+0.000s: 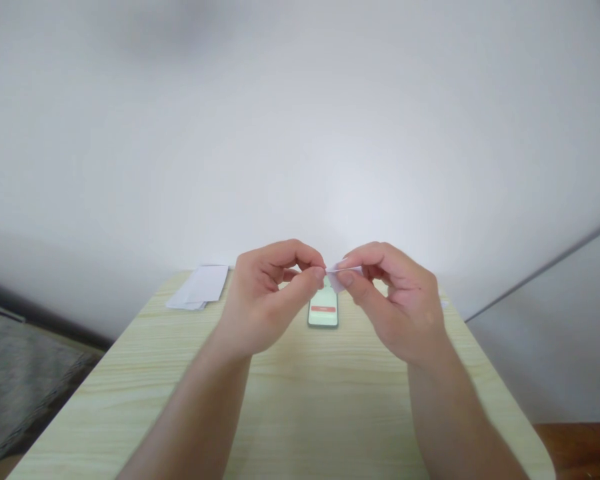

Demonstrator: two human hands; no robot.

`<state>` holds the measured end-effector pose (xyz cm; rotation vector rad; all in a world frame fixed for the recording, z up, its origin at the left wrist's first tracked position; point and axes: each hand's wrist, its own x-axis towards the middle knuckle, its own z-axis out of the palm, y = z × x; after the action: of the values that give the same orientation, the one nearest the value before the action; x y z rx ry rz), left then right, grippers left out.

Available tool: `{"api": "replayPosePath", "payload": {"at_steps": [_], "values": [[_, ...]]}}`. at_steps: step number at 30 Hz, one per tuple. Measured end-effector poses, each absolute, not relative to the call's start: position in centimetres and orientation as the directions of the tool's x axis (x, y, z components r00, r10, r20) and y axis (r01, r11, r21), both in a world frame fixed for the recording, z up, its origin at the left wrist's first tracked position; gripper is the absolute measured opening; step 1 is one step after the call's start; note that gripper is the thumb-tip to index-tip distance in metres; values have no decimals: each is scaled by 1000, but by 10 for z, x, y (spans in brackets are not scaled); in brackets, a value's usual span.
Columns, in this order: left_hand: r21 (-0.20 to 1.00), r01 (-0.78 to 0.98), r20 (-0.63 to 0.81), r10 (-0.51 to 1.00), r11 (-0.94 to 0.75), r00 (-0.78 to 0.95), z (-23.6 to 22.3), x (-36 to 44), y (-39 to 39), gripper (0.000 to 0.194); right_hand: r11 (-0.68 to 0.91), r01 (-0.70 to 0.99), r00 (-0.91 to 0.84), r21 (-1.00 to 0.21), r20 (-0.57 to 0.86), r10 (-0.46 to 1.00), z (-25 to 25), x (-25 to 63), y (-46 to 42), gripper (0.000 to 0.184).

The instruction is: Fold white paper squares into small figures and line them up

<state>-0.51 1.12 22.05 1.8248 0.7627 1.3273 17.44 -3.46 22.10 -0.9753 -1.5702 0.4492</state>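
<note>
My left hand [267, 297] and my right hand [393, 300] are raised above a light wooden table [300, 407], fingertips meeting. Both pinch a small folded piece of white paper [337, 275] between thumb and fingers; the left holds its left end, the right its right side. Most of the paper is hidden by my fingers. Just below and behind the paper a phone [323, 311] lies flat on the table, its screen lit pale green with a red bar.
A small stack of white paper sheets [200, 287] lies at the table's far left corner. A plain white wall stands right behind the table. Grey fabric [15, 380] shows at the left, beyond the table's edge.
</note>
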Motion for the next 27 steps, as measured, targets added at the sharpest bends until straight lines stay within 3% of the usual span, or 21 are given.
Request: {"api": "replayPosePath", "payload": {"at_steps": [10, 20, 27], "values": [[864, 97, 408, 799, -494, 441, 225, -11, 16, 16, 654, 397, -183, -643, 643, 744, 224, 182, -35, 8], [801, 231, 394, 777, -552, 492, 230, -12, 13, 17, 660, 400, -229, -635, 629, 743, 223, 187, -33, 6], [752, 279, 435, 768, -597, 471, 231, -10, 7, 16, 604, 402, -143, -688, 605, 783, 221, 184, -34, 3]]}}
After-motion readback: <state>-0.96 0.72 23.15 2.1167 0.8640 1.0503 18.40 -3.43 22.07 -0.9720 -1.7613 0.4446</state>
